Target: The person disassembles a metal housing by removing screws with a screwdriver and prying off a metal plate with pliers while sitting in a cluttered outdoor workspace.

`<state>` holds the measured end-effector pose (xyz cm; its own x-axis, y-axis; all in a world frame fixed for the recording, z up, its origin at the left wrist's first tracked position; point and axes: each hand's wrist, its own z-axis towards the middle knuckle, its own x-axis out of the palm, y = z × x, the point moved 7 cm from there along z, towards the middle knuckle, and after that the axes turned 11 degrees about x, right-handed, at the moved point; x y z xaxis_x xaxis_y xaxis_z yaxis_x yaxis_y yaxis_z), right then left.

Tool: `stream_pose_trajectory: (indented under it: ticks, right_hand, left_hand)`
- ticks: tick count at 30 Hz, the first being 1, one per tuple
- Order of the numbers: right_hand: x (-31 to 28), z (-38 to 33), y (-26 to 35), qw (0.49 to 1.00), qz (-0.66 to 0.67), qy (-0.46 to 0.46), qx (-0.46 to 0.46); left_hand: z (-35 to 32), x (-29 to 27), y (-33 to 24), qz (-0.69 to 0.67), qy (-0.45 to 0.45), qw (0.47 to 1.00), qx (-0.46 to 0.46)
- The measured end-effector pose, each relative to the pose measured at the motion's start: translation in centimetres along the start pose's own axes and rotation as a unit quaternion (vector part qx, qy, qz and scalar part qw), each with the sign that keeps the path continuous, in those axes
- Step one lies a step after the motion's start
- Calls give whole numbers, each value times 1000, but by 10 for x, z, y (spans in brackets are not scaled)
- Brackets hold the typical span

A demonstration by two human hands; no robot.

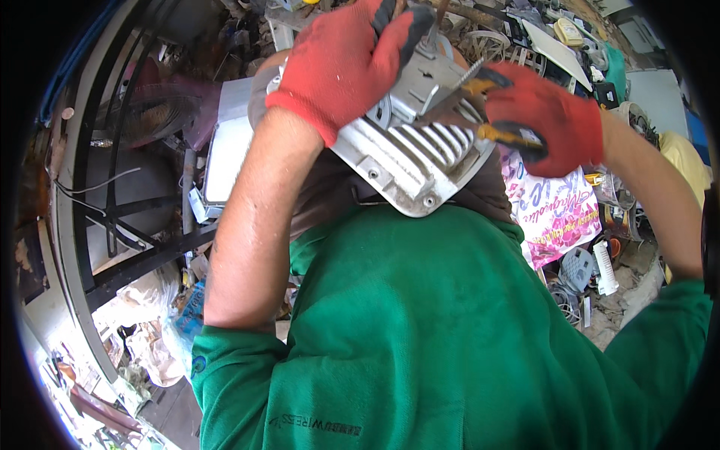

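Observation:
A grey cast-metal housing [397,169] with cooling fins lies tilted across my lap, screw holes along its near edge. On top of it sits a sheet-metal bracket [424,86]. My left hand [337,71], in a red glove with dark fingertips, is closed at the housing's upper left side; what its fingers grip is hard to make out. My right hand [544,116], gloved alike, holds pliers [506,137] with yellow-and-black handles spread apart. Their dark jaws reach toward the bracket and fins, slightly blurred. A toothed metal edge [469,75] stands up beside the handles.
A dark metal frame [105,285] runs along the left, near a white panel [229,161]. To the right lie a pink-and-white printed bag [555,210], a grey plastic part [576,268] and a white corrugated tube [604,268]. Mixed scrap [525,45] covers the far ground.

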<state>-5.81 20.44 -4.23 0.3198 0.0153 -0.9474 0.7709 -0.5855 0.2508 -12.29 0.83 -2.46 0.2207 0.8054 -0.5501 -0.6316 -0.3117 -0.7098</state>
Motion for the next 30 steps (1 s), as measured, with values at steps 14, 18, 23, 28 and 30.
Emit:
stream_pose_trajectory:
  ticks: [14,18,23,28,30]
  right_hand:
    - [3,-30,21,981,95,-40,167]
    - [0,-34,24,964,152,46,212]
    - [19,-32,28,910,274,136,279]
    - [25,-45,41,954,157,53,249]
    - [23,-43,51,946,145,76,280]
  left_hand:
    - [10,0,8,-20,-50,990,133]
    - [10,5,0,-26,-22,996,78]
    - [3,0,-8,18,-45,997,62]
    - [3,5,0,-2,-51,995,91]
    - [2,4,1,12,-59,995,84]
